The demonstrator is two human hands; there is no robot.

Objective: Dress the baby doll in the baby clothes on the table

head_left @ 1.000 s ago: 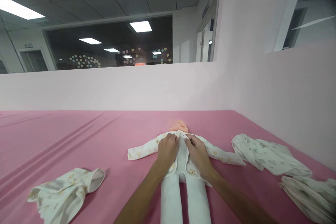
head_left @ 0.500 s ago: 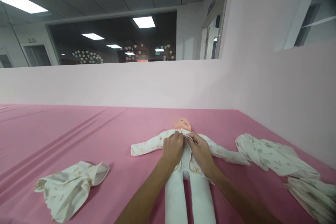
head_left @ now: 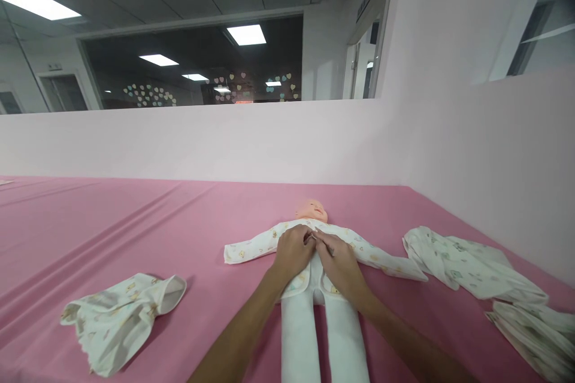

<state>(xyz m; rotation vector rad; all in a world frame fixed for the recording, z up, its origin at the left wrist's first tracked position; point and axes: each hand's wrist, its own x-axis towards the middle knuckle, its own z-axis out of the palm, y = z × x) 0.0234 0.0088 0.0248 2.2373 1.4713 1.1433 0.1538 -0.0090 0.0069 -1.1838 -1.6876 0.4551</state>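
A baby doll (head_left: 313, 209) lies on its back, its head toward the wall. It wears a white long-sleeved baby shirt (head_left: 256, 246) with small printed figures, sleeves spread to both sides, and white pants (head_left: 300, 335). Over the doll's chest, my left hand (head_left: 294, 249) pinches one front edge of the shirt. Close against it, my right hand (head_left: 336, 257) has its fingers pressed on the other front edge. The fastening between the fingertips is too small to make out.
A pink sheet (head_left: 202, 299) covers the surface. To the left lies a crumpled white printed garment (head_left: 123, 320). More white clothes (head_left: 471, 263) lie at the right, one near the doll's sleeve, with another folded cloth (head_left: 536, 335) in front. A white wall (head_left: 202, 143) stands behind.
Both hands have shifted slightly and drawn closer together at the chest, bringing the shirt's front edges nearer each other. The doll and the loose clothes stay in place.
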